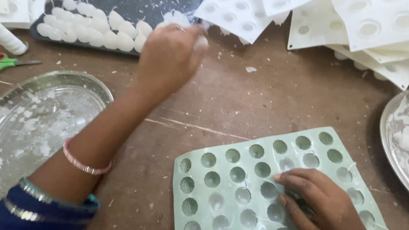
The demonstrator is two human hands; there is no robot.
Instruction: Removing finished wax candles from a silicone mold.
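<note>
Centrally: pale green rubbery mould sheet with round cavities (233, 185), flat on brown wooden table (270, 100). Right hand (316, 203) rests on it, fingers together, pressing. Beyond the mould, left hand (169, 57) pinches a small white wax piece (201, 43) beside dark tray of white wax shapes (158, 3).

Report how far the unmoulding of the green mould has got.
Done: rows of white egg-shaped wax pieces lie in the dark rectangular tray, and many cups of the pale green silicone mould look empty. In hand: the left hand holds a small white piece at the tray, while the right hand presses on the mould. Left: several cups look whitish, perhaps filled.
</note>
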